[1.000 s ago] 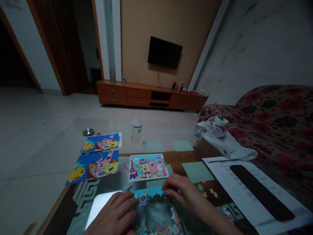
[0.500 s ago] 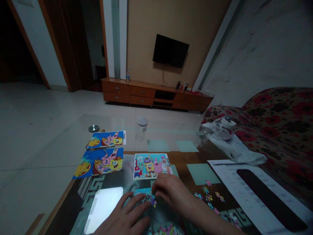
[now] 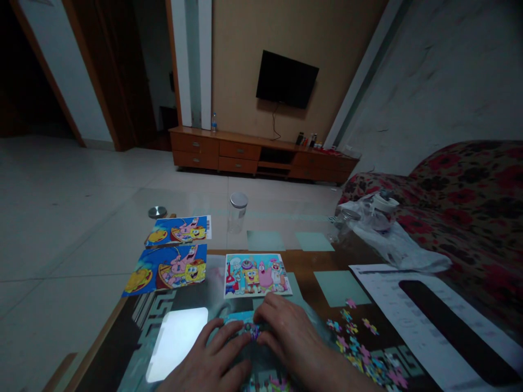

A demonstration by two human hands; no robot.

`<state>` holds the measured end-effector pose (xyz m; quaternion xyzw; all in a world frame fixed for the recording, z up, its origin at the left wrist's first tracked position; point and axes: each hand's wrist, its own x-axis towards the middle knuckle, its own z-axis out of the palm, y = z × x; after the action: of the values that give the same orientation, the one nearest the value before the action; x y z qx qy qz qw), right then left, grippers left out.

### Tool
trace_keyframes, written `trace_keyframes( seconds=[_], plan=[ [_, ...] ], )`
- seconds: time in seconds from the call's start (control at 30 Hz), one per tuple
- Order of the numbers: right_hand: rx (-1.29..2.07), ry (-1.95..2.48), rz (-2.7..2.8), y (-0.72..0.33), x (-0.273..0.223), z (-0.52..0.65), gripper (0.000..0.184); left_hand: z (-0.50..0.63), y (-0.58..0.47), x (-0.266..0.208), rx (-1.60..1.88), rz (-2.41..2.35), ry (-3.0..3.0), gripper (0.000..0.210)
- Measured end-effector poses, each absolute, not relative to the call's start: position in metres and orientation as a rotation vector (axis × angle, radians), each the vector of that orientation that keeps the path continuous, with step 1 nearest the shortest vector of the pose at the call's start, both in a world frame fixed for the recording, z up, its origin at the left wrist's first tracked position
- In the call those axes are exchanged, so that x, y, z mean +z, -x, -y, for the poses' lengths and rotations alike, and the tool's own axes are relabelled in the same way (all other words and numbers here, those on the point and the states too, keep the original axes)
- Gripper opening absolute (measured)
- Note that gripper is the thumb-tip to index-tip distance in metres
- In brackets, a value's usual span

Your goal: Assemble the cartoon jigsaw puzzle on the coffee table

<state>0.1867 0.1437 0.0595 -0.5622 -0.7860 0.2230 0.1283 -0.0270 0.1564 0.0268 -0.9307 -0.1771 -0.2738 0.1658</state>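
Note:
A partly assembled jigsaw puzzle (image 3: 239,317) lies on the table between my hands, with light blue along its top and purple pieces near its right edge. My left hand (image 3: 216,354) rests over its left and lower part, fingers spread. At the right edge, the curled fingers and thumb of my right hand (image 3: 288,332) close on a puzzle piece, mostly hidden by the fingertips. Just beyond lies a printed cartoon picture card (image 3: 258,276). Loose puzzle pieces (image 3: 363,354) are scattered right of my right forearm. More pieces (image 3: 272,384) show below, between my wrists.
Two blue cartoon sheets (image 3: 167,269) lie at the left, near a metal lid (image 3: 157,212). A clear jar (image 3: 237,215) stands at the back. To the right are a plastic bag (image 3: 402,250), white paper (image 3: 368,277) and a long black object (image 3: 453,329).
My right hand has turned slightly and its forearm has shifted toward me and left, uncovering more loose pieces. The left hand keeps its place on the puzzle.

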Motion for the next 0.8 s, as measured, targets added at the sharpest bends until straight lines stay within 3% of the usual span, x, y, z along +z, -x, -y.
trace_keyframes(
  seconds=[0.8],
  plan=[
    [0.484, 1.878, 2.26, -0.171, 0.054, -0.143, 0.008, -0.157, 0.031, 0.027, -0.711, 0.465, 2.665, 0.021]
  ],
)
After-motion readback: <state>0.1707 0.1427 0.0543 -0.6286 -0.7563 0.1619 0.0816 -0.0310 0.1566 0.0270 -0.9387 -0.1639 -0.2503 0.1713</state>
